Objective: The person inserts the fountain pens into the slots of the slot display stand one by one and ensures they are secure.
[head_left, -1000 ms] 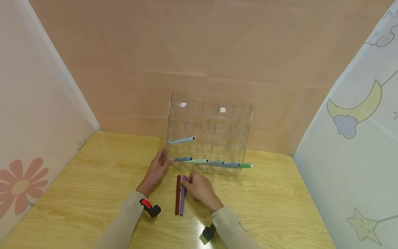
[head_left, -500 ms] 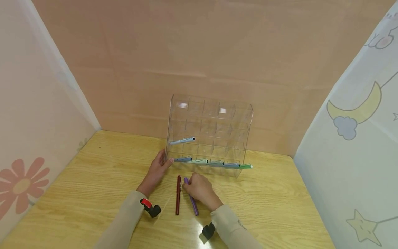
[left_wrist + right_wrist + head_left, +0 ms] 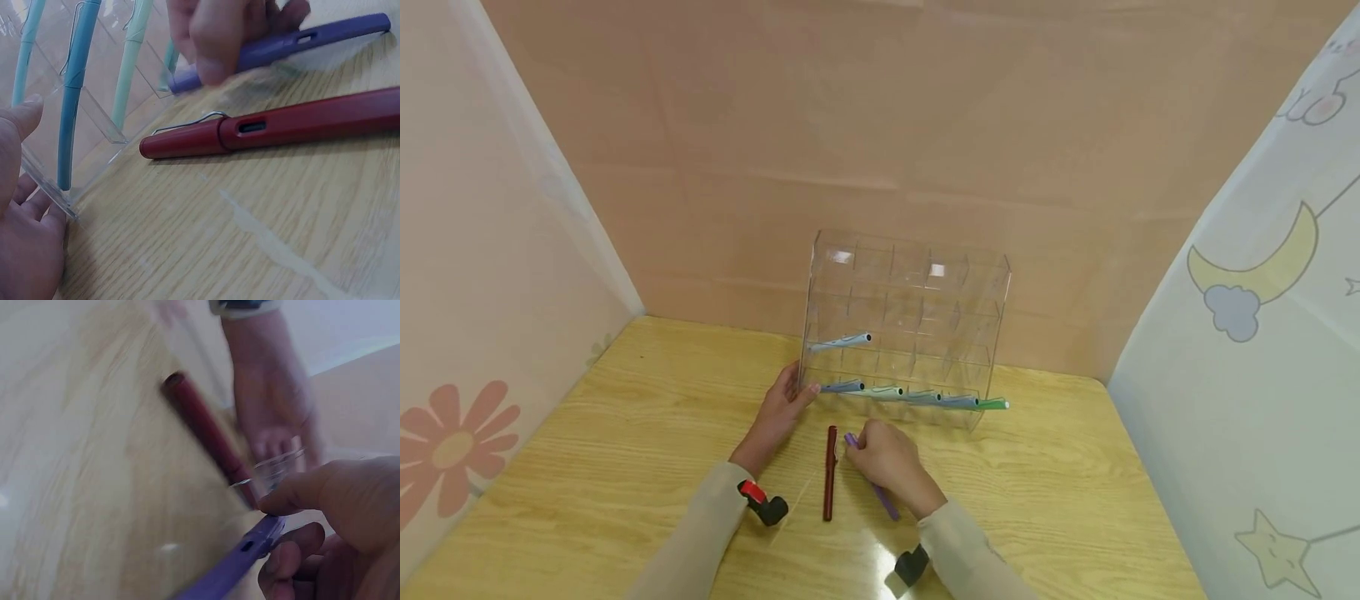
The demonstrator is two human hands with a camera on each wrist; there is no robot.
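My right hand (image 3: 889,457) pinches a purple fountain pen (image 3: 886,503) near its cap end, between thumb and fingers. In the left wrist view the purple pen (image 3: 337,34) slants up at its far end. A dark red fountain pen (image 3: 830,475) with a metal clip lies on the table to its left. My left hand (image 3: 780,414) holds the lower left side of a clear pen rack (image 3: 910,287), its thumb in front and other fingers round the side. Along the rack's bottom row lie several blue and green pens (image 3: 922,397); one light blue pen (image 3: 842,341) sits a row higher at left.
The wooden table (image 3: 647,417) reaches back to a plain orange-brown backdrop (image 3: 880,125). Patterned white panels stand at left and right. A black wrist camera (image 3: 769,507) is strapped to the left sleeve, another (image 3: 912,567) to the right.
The purple pen lay beside the red one; now it is turned, its lower end swung right in my right hand. My left hand stays at the rack.
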